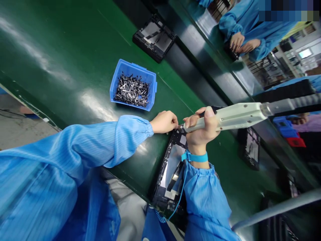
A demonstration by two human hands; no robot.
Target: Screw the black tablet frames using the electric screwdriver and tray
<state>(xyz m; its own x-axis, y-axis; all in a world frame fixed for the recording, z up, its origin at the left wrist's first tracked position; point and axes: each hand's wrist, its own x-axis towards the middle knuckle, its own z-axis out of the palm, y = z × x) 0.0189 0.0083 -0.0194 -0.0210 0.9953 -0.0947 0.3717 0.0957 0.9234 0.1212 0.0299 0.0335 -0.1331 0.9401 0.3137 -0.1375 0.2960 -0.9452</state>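
My right hand [200, 129] is wrapped round a pale electric screwdriver [233, 117], whose tip points at the top corner of a black device frame [170, 170] lying on the green belt. My left hand [164, 122] is pinched closed right at the driver's tip, above that same corner; whatever it holds is too small to see. A blue wrist strap [195, 156] with a coiled cord sits on my right wrist. Both arms wear blue sleeves.
A blue bin [132, 68] of several small metal screws stands on the green belt [62, 60] beyond my left hand. Two more black frames [154, 35] [249, 147] lie on the belt. Another person's hands [242, 43] in blue sleeves work at the far side.
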